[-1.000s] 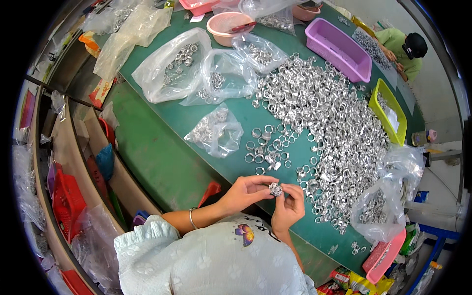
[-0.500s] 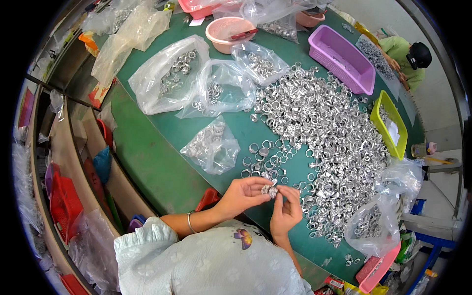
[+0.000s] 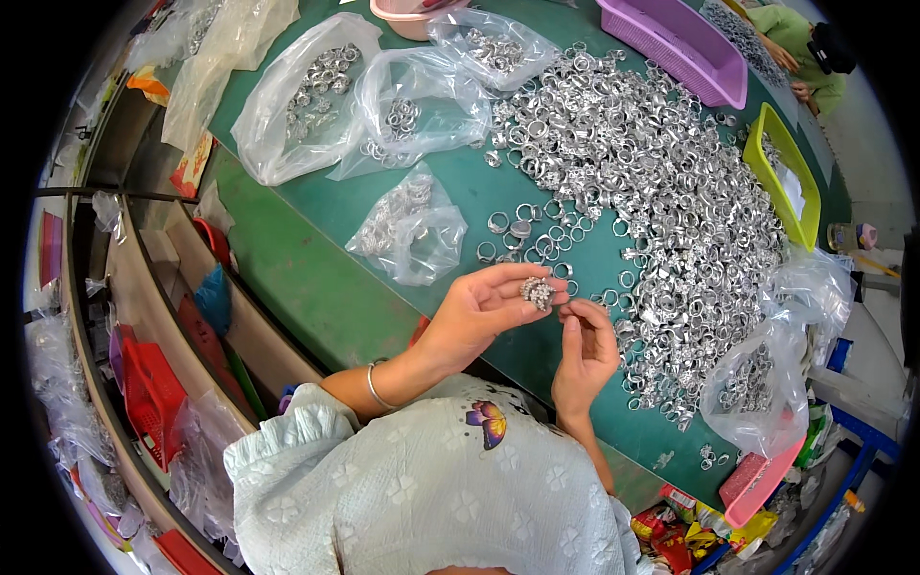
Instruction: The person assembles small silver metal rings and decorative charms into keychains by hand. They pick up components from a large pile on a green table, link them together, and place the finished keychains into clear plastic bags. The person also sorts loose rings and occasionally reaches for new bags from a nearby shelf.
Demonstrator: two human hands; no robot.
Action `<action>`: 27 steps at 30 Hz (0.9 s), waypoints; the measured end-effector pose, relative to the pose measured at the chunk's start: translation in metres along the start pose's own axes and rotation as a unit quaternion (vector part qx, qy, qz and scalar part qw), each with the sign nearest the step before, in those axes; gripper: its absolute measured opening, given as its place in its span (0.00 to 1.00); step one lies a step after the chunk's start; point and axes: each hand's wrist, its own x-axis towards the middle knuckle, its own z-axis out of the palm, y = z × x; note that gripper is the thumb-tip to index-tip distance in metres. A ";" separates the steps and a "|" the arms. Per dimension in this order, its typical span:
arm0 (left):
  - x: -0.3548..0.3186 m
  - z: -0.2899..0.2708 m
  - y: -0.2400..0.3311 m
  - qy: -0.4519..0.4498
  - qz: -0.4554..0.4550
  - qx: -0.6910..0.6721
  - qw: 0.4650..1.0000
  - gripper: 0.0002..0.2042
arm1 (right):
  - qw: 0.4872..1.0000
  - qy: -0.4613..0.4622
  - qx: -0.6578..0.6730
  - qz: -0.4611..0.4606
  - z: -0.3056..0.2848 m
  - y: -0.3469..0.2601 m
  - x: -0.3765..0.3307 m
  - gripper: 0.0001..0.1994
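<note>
Head view: near the edge of the green table (image 3: 479, 187), the left hand (image 3: 479, 309) pinches a silvery cluster (image 3: 537, 293); the right hand (image 3: 586, 355) sits just beside, fingers curled, hold unclear. Bare tabletop (image 3: 601, 240) borders the ring pile (image 3: 671, 201).

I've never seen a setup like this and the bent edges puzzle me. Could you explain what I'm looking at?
No robot here: a person is working bare-handed. A wide fisheye camera on their head looks down, so straight edges bend. On the green table lies a big pile of silvery rings, with clear plastic bags, a purple basket and a yellow-green basket around it. The left hand holds a small knobbly silvery piece; the right hand is close beside, and I can't tell whether it holds anything.
</note>
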 end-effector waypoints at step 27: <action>0.009 -0.031 -0.053 0.103 0.330 0.381 0.857 0.20 | 0.691 -0.132 -0.635 -0.320 0.137 0.046 0.295 0.09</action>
